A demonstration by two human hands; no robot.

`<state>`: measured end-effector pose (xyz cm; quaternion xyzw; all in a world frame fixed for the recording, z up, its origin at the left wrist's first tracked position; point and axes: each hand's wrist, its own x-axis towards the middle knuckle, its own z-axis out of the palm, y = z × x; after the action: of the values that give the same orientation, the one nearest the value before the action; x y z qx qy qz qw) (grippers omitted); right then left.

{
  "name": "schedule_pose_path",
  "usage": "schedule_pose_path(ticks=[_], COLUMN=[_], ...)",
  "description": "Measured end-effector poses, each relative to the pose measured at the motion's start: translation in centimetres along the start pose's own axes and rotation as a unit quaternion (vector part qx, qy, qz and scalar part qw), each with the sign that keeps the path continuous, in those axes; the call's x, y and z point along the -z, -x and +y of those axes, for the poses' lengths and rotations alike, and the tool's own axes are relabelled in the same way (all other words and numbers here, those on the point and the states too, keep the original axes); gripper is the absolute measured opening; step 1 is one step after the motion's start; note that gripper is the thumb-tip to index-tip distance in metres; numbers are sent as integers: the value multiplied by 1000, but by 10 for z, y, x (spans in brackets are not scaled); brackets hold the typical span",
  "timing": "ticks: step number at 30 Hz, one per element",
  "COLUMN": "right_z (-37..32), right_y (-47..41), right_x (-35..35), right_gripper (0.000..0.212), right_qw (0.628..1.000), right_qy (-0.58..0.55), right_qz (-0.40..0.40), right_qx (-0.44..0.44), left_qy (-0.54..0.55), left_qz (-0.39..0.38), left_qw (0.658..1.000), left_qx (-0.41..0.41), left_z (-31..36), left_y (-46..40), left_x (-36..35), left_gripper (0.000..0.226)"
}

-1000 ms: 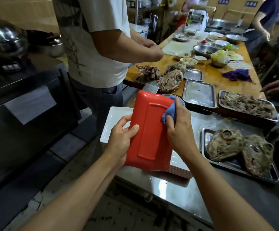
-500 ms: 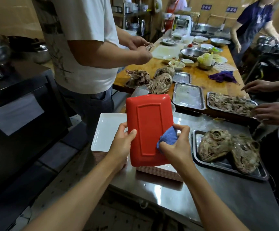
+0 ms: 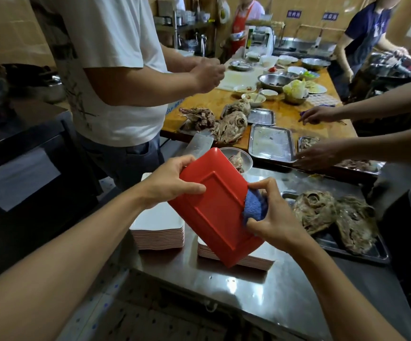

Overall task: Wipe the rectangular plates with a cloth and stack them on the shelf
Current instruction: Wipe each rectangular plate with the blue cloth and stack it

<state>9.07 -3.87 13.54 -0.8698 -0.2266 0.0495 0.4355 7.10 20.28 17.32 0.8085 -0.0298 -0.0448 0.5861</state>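
From the head camera I see my left hand [image 3: 172, 182] gripping the top edge of a red rectangular plastic plate [image 3: 215, 207], thumb on its back. The plate is tilted, bottom side facing me, above two stacks of white rectangular plates [image 3: 159, 231] on the shiny steel table [image 3: 261, 289]. My right hand [image 3: 272, 217] pinches a small blue cloth [image 3: 253, 209] against the plate's right edge. A metal tray [image 3: 361, 252] of cooked fish heads sits just to the right.
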Motion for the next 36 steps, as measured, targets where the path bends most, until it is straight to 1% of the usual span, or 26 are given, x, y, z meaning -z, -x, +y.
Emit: schedule_pose_path(ticks=[3, 7, 11, 15, 17, 19, 22, 25, 27, 31, 36], right_z=[-1, -19, -38, -28, -12, 3, 12, 11, 13, 25, 43], right_y=[-5, -21, -33, -25, -17, -11, -12, -17, -14, 5, 23], right_x=[-1, -13, -29, -27, -18, -9, -6, -11, -14, -16, -19], right_gripper=[53, 45, 63, 59, 58, 57, 56, 59, 60, 62, 64], right_qw=[998, 989, 978, 967, 965, 972, 986, 989, 987, 983, 978], right_qy=[30, 60, 102, 168, 194, 182, 115, 104, 118, 134, 163], right_qz=[12, 67, 93, 100, 102, 89, 81, 90, 93, 84, 75], right_qx=[45, 114, 158, 162, 145, 118, 87, 56, 58, 91, 103], left_qy=[33, 43, 51, 91, 120, 155, 209, 258, 289, 335, 374], left_qz=[23, 58, 70, 113, 141, 160, 180, 200, 209, 219, 213], left_qw=[999, 997, 996, 989, 982, 974, 959, 940, 927, 901, 865], left_qx=[4, -9, -8, 12, 27, 40, 63, 94, 117, 169, 257], left_z=[-7, -9, -7, -15, -22, -28, -34, -38, -40, -46, -42], left_y=[3, 7, 10, 17, 19, 21, 21, 17, 13, 8, 4], left_x=[-5, -6, -15, -14, -10, -7, -11, -20, -24, -31, -36], left_gripper=[33, 29, 28, 27, 26, 25, 22, 20, 19, 18, 16])
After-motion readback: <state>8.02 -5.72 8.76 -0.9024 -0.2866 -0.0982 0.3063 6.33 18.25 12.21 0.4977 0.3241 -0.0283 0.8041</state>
